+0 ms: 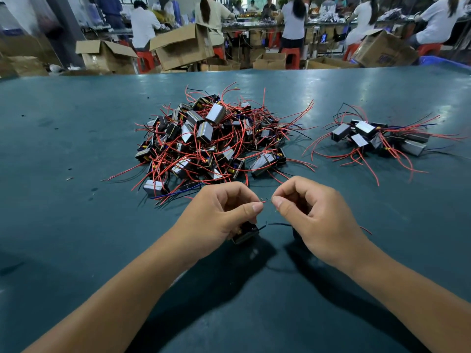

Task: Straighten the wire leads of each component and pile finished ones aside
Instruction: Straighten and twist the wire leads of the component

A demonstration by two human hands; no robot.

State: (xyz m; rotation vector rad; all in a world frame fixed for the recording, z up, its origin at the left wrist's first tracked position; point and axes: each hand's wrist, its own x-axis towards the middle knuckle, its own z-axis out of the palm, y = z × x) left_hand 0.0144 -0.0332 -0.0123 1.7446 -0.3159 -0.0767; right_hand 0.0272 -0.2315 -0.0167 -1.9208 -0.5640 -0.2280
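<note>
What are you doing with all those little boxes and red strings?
A person is fixing up small parts with wires. The left hand holds one black component above the green table, and both hands pinch a thin wire lead between them, the right hand at its other end. The big pile sits straight ahead, and a smaller pile lies off to the right.

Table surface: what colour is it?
Dark teal green, a plain matte table, seen in the head view.
</note>
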